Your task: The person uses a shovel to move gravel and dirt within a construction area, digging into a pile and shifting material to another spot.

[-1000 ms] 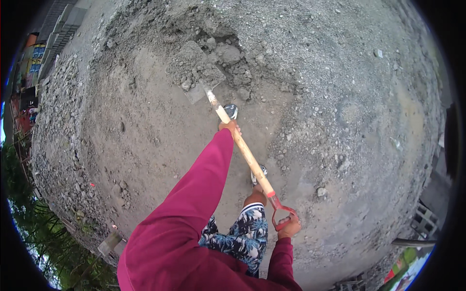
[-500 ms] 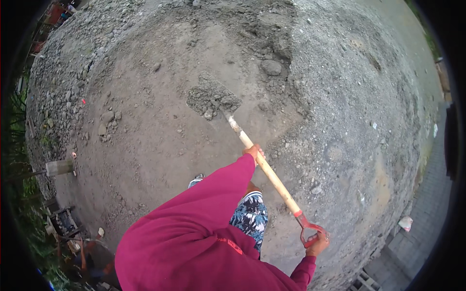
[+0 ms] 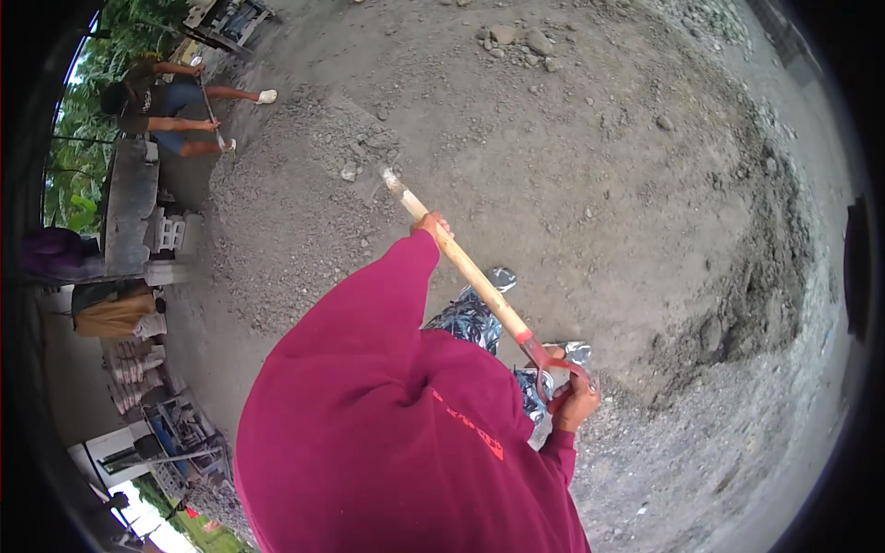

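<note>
My left hand (image 3: 431, 224) is wrapped round the wooden shaft of a shovel (image 3: 479, 284), close to its blade end. My right hand (image 3: 578, 403) grips the red D-shaped handle at the other end, near my right leg. The shaft slants up and left across the front of my body. Gravelly sand (image 3: 355, 143) lies at the blade end and covers the blade; its outline blends into the grey heap (image 3: 277, 212) around it.
A person (image 3: 171, 101) with a long-handled tool stands at the far left by the heap. Concrete blocks (image 3: 170, 233), stacked sacks (image 3: 136, 369) and a rack of tools (image 3: 184, 442) line the left side. Stones (image 3: 521, 41) lie ahead; a rough gravel bank (image 3: 737, 304) rises at right.
My view and body have turned left, bringing the other person and the blocks into sight. The loaded shovel has swung round with me to the heap, both hands keeping their grip.
</note>
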A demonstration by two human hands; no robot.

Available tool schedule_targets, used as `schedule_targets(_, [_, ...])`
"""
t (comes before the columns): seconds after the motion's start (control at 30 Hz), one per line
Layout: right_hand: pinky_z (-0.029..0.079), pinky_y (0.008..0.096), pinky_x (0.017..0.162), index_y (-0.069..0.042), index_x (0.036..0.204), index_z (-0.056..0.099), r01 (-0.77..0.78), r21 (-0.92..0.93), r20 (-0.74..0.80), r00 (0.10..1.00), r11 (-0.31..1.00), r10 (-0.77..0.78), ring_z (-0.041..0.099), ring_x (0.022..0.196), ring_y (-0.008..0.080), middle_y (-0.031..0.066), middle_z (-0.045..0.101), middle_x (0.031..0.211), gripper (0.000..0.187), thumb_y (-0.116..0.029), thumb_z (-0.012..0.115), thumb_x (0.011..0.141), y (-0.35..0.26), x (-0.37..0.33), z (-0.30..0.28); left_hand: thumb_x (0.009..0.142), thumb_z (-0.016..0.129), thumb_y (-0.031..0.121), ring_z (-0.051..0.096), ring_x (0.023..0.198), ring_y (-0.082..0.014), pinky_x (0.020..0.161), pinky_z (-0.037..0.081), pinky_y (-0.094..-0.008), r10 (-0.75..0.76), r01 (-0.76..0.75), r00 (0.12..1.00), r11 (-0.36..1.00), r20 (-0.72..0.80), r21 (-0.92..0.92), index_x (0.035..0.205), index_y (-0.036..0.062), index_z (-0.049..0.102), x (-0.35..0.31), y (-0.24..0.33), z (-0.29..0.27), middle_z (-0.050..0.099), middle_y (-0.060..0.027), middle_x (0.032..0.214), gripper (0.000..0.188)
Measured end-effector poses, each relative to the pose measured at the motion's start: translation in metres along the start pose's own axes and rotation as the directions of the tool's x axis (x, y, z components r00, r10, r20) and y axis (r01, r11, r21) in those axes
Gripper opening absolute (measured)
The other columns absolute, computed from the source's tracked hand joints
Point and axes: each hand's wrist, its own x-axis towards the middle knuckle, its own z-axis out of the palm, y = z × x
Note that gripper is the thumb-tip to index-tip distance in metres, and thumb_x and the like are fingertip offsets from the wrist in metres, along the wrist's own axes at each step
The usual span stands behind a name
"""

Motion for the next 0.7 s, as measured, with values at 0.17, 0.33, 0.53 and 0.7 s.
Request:
schedule_targets(0.17, [0.049, 0.0342, 0.077, 0.003, 0.122, 0.046, 0.59, -0.146, 0.746, 0.593, 0.794, -0.303, 0.062, 0.084, 0.0249, 0.0186, 0.062, 0.096, 0.061, -0.021, 0.072, 0.073, -0.138, -0.045, 0.243, 0.081, 0.055, 0.024, 0.055, 0.057, -0.0238, 0.054, 0.05, -0.0413, 0.269, -0.288, 0.951, 0.949, -0.151, -0.126, 0.099, 0.0012, 0.046, 0.027, 0.174, -0.067, 0.053, -0.0101, 0.074, 0.03])
schedule_targets(0.33, [0.049, 0.0318, 0.07, 0.003, 0.124, 0.045, 0.49, -0.002, 0.838, 0.477, 0.872, -0.266, 0.061, 0.075, 0.0205, 0.0146, 0.062, 0.089, 0.06, -0.015, 0.07, 0.073, -0.179, -0.09, 0.259, 0.077, 0.051, 0.021, 0.057, 0.06, -0.0314, 0.059, 0.051, -0.0444, 0.012, -0.015, 0.995, 0.999, -0.104, -0.029, 0.1, -0.0019, 0.044, 0.048, 0.163, -0.106, 0.055, -0.0168, 0.077, 0.033])
schedule_targets(0.53, [0.044, 0.025, 0.05, 0.003, 0.121, 0.05, 0.283, -0.114, 0.6, 0.783, 0.952, -0.161, 0.053, 0.055, 0.0098, 0.0069, 0.062, 0.079, 0.049, -0.004, 0.066, 0.074, -0.197, 0.003, 0.068, 0.076, 0.053, 0.02, 0.057, 0.067, -0.0289, 0.06, 0.05, -0.0442, -0.395, 0.391, 0.908, 0.919, 0.14, 0.055, 0.096, 0.0027, 0.045, 0.004, -0.106, 0.042, 0.053, -0.0133, 0.078, 0.027])
schedule_targets(0.7, [0.05, 0.0284, 0.062, 0.001, 0.115, 0.055, 0.283, -0.349, 0.046, 0.957, 0.893, -0.285, 0.062, 0.069, 0.0148, 0.0112, 0.066, 0.087, 0.044, -0.007, 0.07, 0.074, -0.218, -0.044, -0.14, 0.075, 0.055, 0.013, 0.057, 0.072, -0.0269, 0.069, 0.052, -0.0473, -0.814, 0.545, 0.569, 0.477, 0.114, 0.689, 0.092, 0.0055, 0.046, -0.219, -0.301, 0.192, 0.053, -0.0108, 0.081, 0.021])
